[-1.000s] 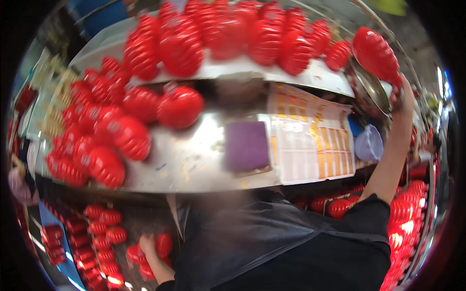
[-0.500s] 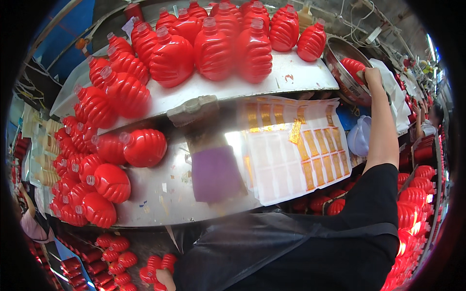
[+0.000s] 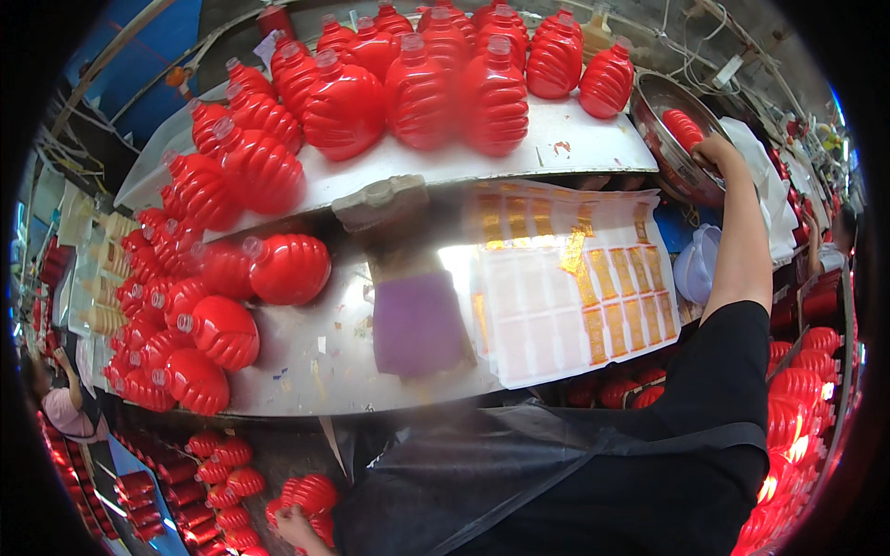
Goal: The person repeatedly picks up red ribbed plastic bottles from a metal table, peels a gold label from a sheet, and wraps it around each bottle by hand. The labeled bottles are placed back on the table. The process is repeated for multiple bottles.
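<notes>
My right hand (image 3: 714, 152) reaches over a round brown-rimmed basin (image 3: 651, 148) at the far right. Its fingers are closed around the near end of a ribbed red plastic bottle (image 3: 682, 128) lying tilted inside the basin. Low at the left, beside my apron, my left hand (image 3: 295, 530) has its fingers bent against another ribbed red bottle (image 3: 311, 496); part of that grip is hidden. On the metal worktable (image 3: 306, 371) lie a purple cloth-like square (image 3: 419, 324) and white sheets of gold labels (image 3: 607, 287).
Several red bottles (image 3: 496, 97) stand on the raised white shelf (image 3: 593, 144), with more crowded at the table's left (image 3: 222, 332). A pale lilac bucket (image 3: 697, 262) sits under the basin. Stacked red bottles (image 3: 797, 398) fill the right side. Co-workers (image 3: 72, 403) are at both edges.
The whole view has shifted slightly rightward. My right hand stays at the bottle in the basin. My left hand has come further into view, against the red bottle at the lower left.
</notes>
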Demonstrator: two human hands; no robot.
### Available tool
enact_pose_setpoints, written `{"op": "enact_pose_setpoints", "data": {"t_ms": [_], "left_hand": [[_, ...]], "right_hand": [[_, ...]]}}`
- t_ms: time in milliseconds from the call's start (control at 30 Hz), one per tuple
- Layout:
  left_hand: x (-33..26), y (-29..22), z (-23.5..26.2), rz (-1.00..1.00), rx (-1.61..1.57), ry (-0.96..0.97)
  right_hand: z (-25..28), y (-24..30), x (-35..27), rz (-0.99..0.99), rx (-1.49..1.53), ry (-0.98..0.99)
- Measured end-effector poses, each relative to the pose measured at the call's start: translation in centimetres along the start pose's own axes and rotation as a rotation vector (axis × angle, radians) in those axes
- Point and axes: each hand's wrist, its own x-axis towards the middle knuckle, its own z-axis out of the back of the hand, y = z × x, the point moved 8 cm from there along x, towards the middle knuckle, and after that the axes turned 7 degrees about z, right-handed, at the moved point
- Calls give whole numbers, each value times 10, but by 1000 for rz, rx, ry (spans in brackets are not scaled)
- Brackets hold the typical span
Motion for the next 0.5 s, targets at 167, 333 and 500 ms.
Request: {"op": "enact_pose_setpoints", "data": {"t_ms": [167,333,500], "left_hand": [[-27,-88,104,-211,-629,79],[-66,-216,205,-470,-769,62],[-92,-335,235,-838,-703,148]], "right_hand": [[0,-42,22,-14,680,-337],[13,-95,38,-101,1253,-622],[117,-45,-10,303,392,-787]]}}
